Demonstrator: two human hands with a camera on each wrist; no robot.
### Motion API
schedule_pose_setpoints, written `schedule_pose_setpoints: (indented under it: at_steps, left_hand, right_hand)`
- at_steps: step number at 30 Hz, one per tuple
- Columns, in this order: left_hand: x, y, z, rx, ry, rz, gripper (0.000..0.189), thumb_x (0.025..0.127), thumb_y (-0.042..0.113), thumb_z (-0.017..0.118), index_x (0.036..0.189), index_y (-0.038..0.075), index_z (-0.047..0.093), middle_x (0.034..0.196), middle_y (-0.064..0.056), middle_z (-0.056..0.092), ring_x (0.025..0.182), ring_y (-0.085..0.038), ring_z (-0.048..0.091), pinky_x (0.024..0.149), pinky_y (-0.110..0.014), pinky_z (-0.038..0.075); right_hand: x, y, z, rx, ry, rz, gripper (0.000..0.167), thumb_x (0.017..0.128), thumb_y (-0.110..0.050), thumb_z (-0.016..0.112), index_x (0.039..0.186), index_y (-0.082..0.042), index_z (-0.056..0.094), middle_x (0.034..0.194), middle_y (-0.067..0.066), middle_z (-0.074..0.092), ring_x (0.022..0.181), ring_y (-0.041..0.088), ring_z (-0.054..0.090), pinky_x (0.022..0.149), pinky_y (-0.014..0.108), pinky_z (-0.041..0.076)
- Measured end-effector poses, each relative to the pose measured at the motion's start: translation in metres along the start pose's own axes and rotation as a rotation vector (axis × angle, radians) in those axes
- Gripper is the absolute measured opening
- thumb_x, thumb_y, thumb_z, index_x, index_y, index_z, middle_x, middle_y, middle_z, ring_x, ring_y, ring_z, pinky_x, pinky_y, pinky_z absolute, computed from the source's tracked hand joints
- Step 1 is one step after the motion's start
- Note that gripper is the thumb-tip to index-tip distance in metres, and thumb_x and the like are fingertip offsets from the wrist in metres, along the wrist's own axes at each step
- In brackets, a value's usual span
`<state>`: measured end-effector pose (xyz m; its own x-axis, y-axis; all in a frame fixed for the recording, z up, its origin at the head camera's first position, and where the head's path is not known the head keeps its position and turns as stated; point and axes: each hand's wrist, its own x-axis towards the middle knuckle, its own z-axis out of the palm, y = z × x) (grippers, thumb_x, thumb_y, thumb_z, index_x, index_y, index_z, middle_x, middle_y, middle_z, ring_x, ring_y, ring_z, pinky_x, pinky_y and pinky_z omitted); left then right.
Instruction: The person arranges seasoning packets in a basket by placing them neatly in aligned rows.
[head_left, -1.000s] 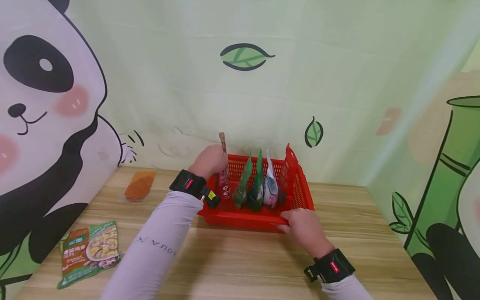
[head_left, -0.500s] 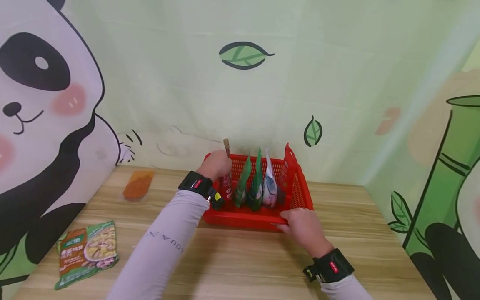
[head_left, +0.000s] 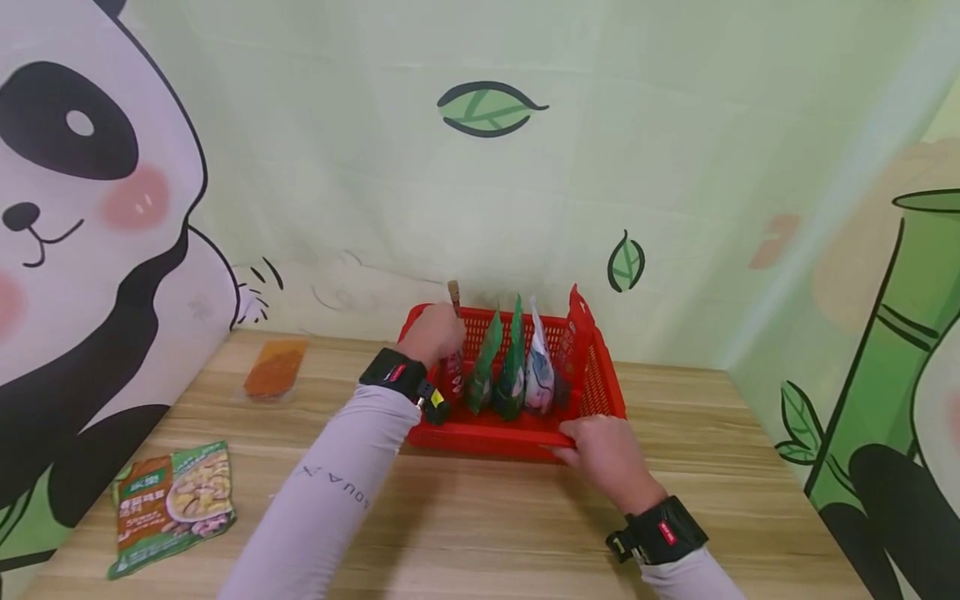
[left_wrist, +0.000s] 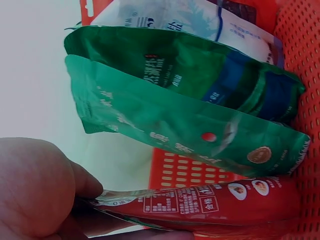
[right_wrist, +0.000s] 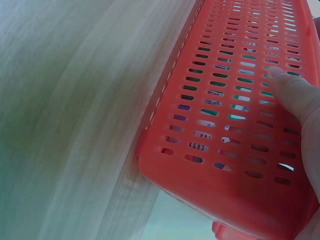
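Observation:
My left hand (head_left: 435, 332) pinches the top edge of a red food pouch (left_wrist: 215, 205), which stands inside the left end of a red plastic basket (head_left: 480, 440). Beside that pouch stand two green pouches (left_wrist: 165, 125), a white pouch (head_left: 539, 375) and, at the right end, a red pouch (head_left: 576, 342). My right hand (head_left: 611, 458) grips the basket's front rim near its right corner. In the right wrist view its thumb (right_wrist: 287, 90) lies against the slotted outer wall. The left fingertips are partly hidden behind the pouch's top.
A green and brown food packet (head_left: 172, 507) lies flat at the table's left front. Behind it is a clear packet with orange contents (head_left: 276, 368). The wooden table (head_left: 480, 533) meets a panda-printed cloth backdrop (head_left: 360, 167) behind the basket.
My left hand has moved right and slightly down with the red pouch, bringing it lower into the basket's left end. The right hand has kept its grip on the rim.

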<state>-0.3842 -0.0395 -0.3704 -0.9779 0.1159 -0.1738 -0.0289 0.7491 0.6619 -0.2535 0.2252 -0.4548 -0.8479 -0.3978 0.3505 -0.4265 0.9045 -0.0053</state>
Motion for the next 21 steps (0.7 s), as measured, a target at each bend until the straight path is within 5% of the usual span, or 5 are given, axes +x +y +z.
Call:
schedule_pose_setpoints:
  at_steps: [8,14,21]
  left_hand:
    - [-0.003,-0.005,0.009,-0.005,-0.015,0.028,0.019,0.103,0.015,0.052,0.116,0.003,0.059,0.097,-0.013,0.068,0.085,-0.025,0.064,0.065,-0.028,0.051]
    - [-0.005,-0.006,0.016,-0.028,-0.032,0.022,0.038,0.103,0.016,0.051,0.138,0.005,0.041,0.085,-0.012,0.060,0.066,-0.021,0.058,0.055,-0.026,0.047]
    - [-0.014,-0.019,0.021,-0.025,-0.012,0.060,0.057,0.105,0.023,0.050,0.153,0.002,0.027,0.092,-0.014,0.061,0.071,-0.022,0.062,0.058,-0.025,0.050]
  right_hand:
    - [0.000,-0.001,0.001,0.016,0.009,0.000,0.019,0.080,-0.033,0.089,0.081,-0.019,0.077,0.069,-0.004,0.073,0.060,0.010,0.063,0.066,0.026,0.055]
    - [0.000,0.000,0.001,0.024,0.004,0.004,0.019,0.080,-0.034,0.088,0.081,-0.019,0.077,0.069,-0.003,0.072,0.061,0.011,0.064,0.067,0.028,0.056]
    - [0.000,0.000,0.000,0.036,0.014,-0.005,0.023,0.080,-0.033,0.088,0.074,-0.020,0.071,0.064,-0.005,0.067,0.059,0.010,0.058,0.063,0.025,0.050]
